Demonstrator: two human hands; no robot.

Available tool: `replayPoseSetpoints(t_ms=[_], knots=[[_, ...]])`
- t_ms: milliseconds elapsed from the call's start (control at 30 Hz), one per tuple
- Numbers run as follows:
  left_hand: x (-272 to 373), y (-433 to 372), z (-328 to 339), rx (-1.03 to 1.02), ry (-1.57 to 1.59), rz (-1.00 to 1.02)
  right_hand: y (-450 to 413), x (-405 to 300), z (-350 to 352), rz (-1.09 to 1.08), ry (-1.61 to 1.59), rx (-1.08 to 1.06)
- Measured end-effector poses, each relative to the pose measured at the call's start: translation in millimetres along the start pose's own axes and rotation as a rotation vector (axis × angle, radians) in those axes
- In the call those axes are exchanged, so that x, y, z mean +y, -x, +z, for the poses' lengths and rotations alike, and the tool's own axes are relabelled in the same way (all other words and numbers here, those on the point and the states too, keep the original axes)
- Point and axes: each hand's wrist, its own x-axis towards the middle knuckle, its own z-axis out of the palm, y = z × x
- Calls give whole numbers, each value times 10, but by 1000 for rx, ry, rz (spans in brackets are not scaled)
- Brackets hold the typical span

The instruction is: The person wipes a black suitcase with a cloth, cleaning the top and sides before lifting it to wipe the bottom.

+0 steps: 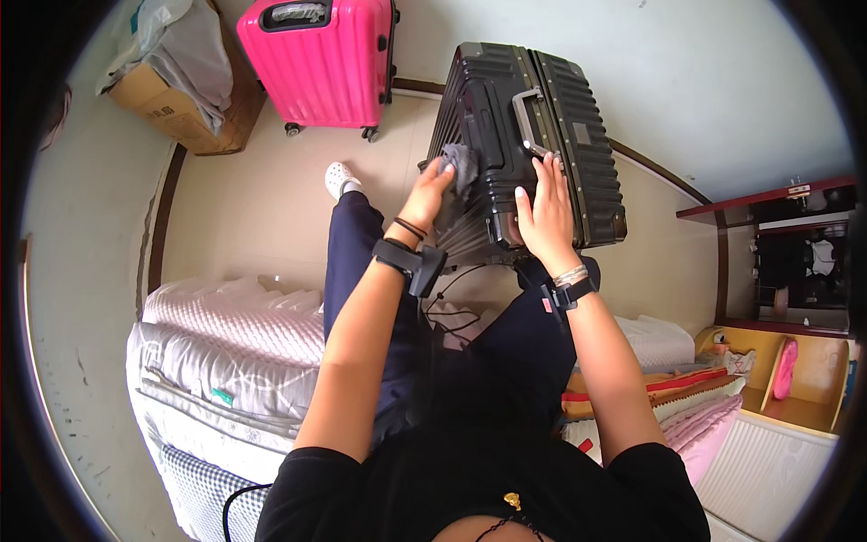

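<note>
A black hard-shell suitcase (494,129) with ribbed sides, riveted metal edging and a silver carry handle (523,122) stands before me, near the wall. My left hand (428,193) holds a crumpled grey cloth (460,166) beside the suitcase's ribbed left face; whether the cloth touches the shell is hard to tell. My right hand (547,210) lies with fingers extended on the suitcase's narrow side, fingertips just below the handle's near end, thumb spread. It holds nothing.
Behind, a pink wheeled suitcase (325,74) stands left of the black one. A cardboard box (162,108) with grey fabric on it is at the far left. Folded bedding (230,359) flanks me on the left. Right are a wooden shelf (806,400) and dark cabinet (779,203). Cables hang by my legs.
</note>
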Motion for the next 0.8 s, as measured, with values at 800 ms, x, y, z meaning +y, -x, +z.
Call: replayPoseSetpoints(t_ms=[800], knots=[[-141,350,142,3,-1052,578,-10,74,38,-54,46,36]])
